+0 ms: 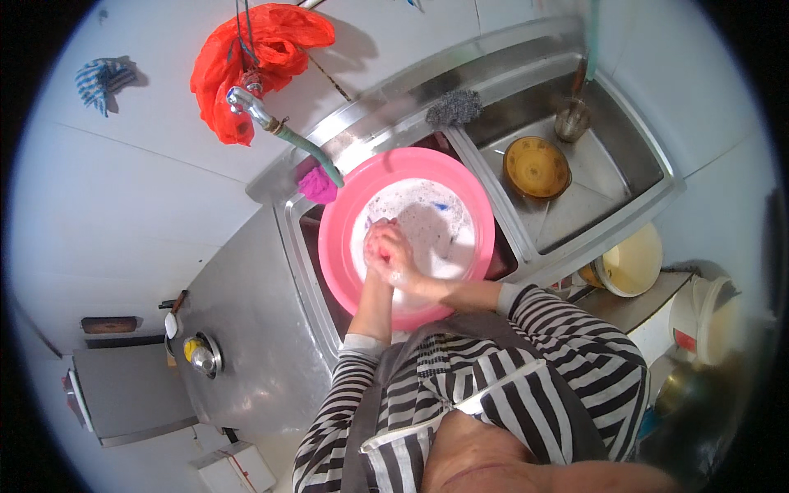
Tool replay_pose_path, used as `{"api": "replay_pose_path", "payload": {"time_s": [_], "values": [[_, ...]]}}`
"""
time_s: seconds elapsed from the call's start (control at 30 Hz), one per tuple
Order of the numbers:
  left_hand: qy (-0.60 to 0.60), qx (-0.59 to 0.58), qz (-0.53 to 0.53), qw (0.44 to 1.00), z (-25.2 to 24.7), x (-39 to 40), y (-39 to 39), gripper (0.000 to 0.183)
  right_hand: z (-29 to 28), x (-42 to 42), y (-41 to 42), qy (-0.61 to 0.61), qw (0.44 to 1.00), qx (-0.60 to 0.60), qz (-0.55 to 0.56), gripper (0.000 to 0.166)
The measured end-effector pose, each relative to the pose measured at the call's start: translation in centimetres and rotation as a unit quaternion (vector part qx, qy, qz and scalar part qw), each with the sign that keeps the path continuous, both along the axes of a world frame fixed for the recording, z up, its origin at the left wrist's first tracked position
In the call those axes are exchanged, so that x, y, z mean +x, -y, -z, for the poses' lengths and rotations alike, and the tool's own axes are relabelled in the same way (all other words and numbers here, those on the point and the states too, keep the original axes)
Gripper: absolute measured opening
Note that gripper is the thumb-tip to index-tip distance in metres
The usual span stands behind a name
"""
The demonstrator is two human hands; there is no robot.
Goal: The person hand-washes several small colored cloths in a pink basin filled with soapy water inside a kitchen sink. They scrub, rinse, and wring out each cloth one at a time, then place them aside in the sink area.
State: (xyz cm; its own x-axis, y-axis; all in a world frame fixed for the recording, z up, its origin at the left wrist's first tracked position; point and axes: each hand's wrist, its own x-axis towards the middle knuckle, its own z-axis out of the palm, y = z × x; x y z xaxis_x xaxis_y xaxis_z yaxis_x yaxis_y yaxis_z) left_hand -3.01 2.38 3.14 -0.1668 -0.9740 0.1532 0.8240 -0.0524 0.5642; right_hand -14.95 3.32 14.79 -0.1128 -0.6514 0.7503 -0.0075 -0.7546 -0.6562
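My left hand (375, 243) and my right hand (399, 259) are pressed together over the left half of a pink plastic basin (331, 246). My right fingers wrap across the left hand, and foam clings to both. Whether anything is held between the palms is hidden. White soapy water (425, 231) fills much of the basin, with a small blue thing (440, 206) showing through the suds. The basin rests over the left bowl of a stainless steel double sink (524, 243). A green hose (311, 151) on the tap (249, 106) hangs down to the basin's rim.
A magenta cloth (317, 185) lies behind the basin, left of the hose end. Steel-wool scourers (455, 108) sit on the sink's back ledge. The right bowl holds a brown dish (537, 167) and a strainer (573, 120). A steel counter (253, 320) extends left; buckets (632, 262) stand right.
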Motion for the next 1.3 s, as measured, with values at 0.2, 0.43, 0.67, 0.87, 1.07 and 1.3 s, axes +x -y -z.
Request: {"api": "replay_pose_path", "payload": {"time_s": [0.2, 0.43, 0.67, 0.87, 1.07, 1.3], "values": [[0.289, 0.278, -0.099, 0.911, -4.1, -3.8, 1.4, 0.03, 6.1, 0.1, 6.4, -0.033, 0.916, 0.382, -0.122, 0.016], [0.322, 0.035, -0.081, 0.942, 8.1, 4.8, 1.7, 0.02, 5.5, 3.0, 3.2, -0.172, 0.983, -0.026, -0.054, 0.025], [0.173, 0.261, -0.087, 0.946, 0.2, 0.0, 1.0, 0.028, 4.1, 1.7, 2.9, -0.093, 0.929, 0.285, -0.218, 0.016], [0.312, 0.16, -0.068, 0.934, 2.1, 1.1, 0.1, 0.031, 3.0, 1.6, 2.9, -0.432, 0.86, 0.163, -0.218, 0.023], [0.621, 0.138, -0.15, 0.757, -0.3, -3.3, 0.6, 0.026, 11.1, -0.2, 10.2, -0.093, 0.695, 0.588, -0.403, 0.027], [0.098, 0.273, -0.386, 0.875, -5.4, -3.3, 1.3, 0.008, 8.2, -0.5, 3.8, 0.411, 0.441, 0.692, -0.397, 0.036]]}}
